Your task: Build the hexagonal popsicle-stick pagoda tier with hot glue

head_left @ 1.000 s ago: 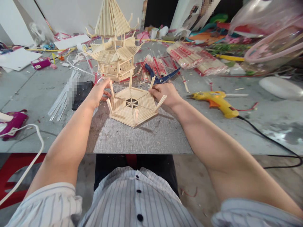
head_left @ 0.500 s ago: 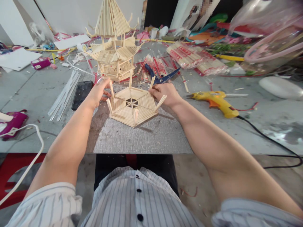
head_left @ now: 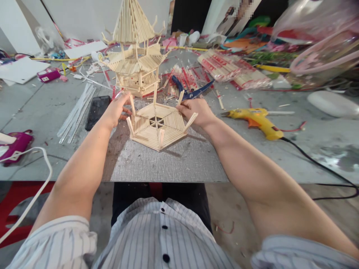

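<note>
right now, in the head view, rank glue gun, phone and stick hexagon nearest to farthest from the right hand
1. Stick hexagon: just left of the right hand.
2. Glue gun: to its right.
3. Phone: far left, beyond the hexagon.

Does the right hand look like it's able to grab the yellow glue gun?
Probably yes. The right hand is at the edge of the wooden stick base, and the yellow glue gun lies to its right, with nothing bulky seen between them.

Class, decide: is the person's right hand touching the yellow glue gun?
Apart: the head view shows grey tabletop between the right hand and the yellow glue gun.
</note>
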A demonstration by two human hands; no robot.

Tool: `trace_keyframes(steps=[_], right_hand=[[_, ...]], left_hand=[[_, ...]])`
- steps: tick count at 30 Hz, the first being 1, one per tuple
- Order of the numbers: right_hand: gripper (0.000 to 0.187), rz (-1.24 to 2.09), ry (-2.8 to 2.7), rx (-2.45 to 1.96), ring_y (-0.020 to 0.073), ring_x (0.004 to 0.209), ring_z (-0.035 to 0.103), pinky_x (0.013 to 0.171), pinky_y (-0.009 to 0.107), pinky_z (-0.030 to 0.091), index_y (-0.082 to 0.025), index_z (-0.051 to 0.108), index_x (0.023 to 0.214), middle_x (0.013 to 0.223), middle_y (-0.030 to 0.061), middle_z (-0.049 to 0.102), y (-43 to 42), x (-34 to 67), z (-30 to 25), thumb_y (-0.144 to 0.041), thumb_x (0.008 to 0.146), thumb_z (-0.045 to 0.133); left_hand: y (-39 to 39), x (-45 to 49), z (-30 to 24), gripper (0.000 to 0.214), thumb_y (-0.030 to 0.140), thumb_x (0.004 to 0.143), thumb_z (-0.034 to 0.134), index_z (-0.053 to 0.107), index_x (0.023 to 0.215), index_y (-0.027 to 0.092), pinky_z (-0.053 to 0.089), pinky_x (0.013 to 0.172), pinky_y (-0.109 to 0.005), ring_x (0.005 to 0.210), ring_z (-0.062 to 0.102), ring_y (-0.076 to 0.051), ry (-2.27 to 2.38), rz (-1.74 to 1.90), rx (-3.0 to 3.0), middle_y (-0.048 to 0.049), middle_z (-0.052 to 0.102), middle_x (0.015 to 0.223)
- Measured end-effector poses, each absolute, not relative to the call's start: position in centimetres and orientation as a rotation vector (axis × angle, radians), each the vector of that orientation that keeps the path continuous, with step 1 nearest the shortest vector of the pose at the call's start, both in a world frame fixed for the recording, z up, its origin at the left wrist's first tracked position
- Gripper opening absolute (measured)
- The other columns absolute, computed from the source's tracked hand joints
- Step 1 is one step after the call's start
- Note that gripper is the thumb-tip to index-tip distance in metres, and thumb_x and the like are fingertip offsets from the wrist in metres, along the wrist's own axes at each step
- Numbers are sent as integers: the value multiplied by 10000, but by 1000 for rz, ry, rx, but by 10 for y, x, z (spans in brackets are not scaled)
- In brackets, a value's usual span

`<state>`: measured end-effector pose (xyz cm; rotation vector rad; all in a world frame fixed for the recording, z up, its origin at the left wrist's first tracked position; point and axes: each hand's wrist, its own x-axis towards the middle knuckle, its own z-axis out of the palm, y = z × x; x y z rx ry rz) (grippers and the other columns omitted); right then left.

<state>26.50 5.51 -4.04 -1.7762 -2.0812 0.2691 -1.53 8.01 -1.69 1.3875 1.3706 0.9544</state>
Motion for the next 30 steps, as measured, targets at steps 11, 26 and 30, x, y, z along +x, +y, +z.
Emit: trace_keyframes(steps=[11,26,30], right_hand=[[285,282,-2079,-1758,265,837,665,718,343,426,-180,700,783,822,111,726,56,266,-41,-326,888,479],[244,856,-1401,-1473,154,824,666,773,318,549,-180,641,1062,993,70,704,73,264,-67,-165,827,580],[182,1129,-1217,-1297,113,805,677,829,307,557,-191,634,964,1017,51,694,70,260,-62,-86,833,565]], left_hand=[[77,-16,-16,586,667,886,385,634,1118,189,498,592,-279,726,666,-164,1375,968,1382,-123,593,1158],[82,-26,-16,595,671,843,419,638,1068,165,502,541,-304,547,650,-193,1429,814,1322,-107,679,782],[80,-29,-15,475,569,852,453,642,959,147,460,483,-304,486,639,-220,1441,654,1286,-112,668,645]])
